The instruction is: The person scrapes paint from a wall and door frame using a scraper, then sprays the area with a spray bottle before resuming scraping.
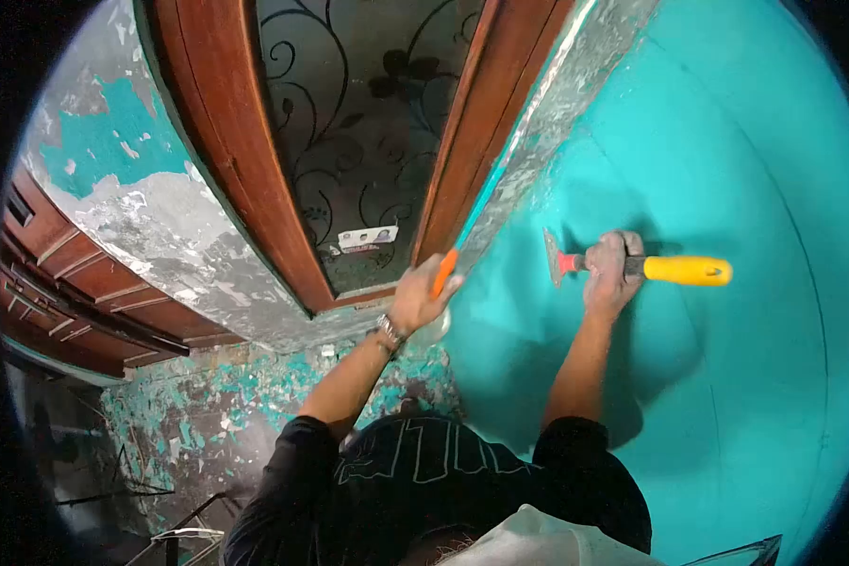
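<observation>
The left hand [419,298], its grip closed round an orange handle [445,274], sits beside the wooden frame [462,165], perhaps to follow its edge; the right hand [613,272] wraps a yellow-handled scraper [690,271], blade leftward, probably for control. The orange tool's far end is indistinct (fingers cover some handle too).

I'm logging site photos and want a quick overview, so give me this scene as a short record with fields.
left hand: grips an orange object, kind unclear, beside the wooden frame; watch on wrist
left hand point: left hand
right hand: right hand holds a scraper with a yellow grip
blade contact: cannot tell
wall: teal wall, bare gray strip along the frame
glass: dark glass, scroll pattern
floor: paint flakes
</observation>
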### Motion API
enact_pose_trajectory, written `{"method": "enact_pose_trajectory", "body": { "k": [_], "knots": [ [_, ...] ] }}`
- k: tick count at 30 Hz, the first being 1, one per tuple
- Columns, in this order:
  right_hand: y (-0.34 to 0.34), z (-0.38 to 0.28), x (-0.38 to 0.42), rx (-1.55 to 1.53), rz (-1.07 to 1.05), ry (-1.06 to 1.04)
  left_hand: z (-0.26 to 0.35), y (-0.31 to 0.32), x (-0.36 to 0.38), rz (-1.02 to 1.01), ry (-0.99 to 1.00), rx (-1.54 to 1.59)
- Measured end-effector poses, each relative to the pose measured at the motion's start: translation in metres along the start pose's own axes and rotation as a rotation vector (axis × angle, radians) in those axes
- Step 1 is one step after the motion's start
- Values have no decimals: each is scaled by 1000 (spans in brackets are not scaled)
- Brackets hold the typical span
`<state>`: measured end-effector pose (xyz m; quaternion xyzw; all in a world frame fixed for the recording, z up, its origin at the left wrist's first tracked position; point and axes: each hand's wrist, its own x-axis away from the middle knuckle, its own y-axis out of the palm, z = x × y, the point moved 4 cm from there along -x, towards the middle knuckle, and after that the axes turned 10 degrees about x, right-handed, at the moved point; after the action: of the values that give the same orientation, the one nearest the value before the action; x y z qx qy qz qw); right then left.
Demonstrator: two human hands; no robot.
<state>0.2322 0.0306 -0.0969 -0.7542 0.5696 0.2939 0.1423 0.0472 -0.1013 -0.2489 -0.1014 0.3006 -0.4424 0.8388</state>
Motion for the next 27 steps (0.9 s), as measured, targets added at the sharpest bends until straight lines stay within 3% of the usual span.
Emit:
{"method": "enact_pose_trajectory", "body": {
  "k": [4, 6, 9, 12, 17, 19, 21, 25, 26, 27],
  "knots": [
    [-7, -16, -8, -101, 22, -56, 55, -7, -102, -75, 54, -21],
    [-16, -24, 0, -115, 35, -52, 92, -26, -137, 134, 148, -107],
    [-48, -5, 24, -137, 56, 15, 169, -71, -202, 278, 419, -72],
    [-56, -7, 46, -73, 32, 68, 218, -103, -247, 239, 329, -131],
    [-62, -5, 67, -41, 120, 121, 274, -129, -278, 277, 422, -34],
    [-60, -3, 65, -88, 106, 127, 276, -129, -283, 235, 397, -2],
    [-57, -5, 62, -71, 114, -10, 257, -116, -266, 166, 374, -217],
    [-35, -24, 39, -210, 125, 74, 145, -70, -181, 32, 215, -214],
    [-31, -34, 32, -253, 121, 1, 95, -53, -158, 77, 238, -207],
    [-27, -44, 23, -295, 126, -74, 70, -49, -121, -46, 99, -168]
  ]
}}
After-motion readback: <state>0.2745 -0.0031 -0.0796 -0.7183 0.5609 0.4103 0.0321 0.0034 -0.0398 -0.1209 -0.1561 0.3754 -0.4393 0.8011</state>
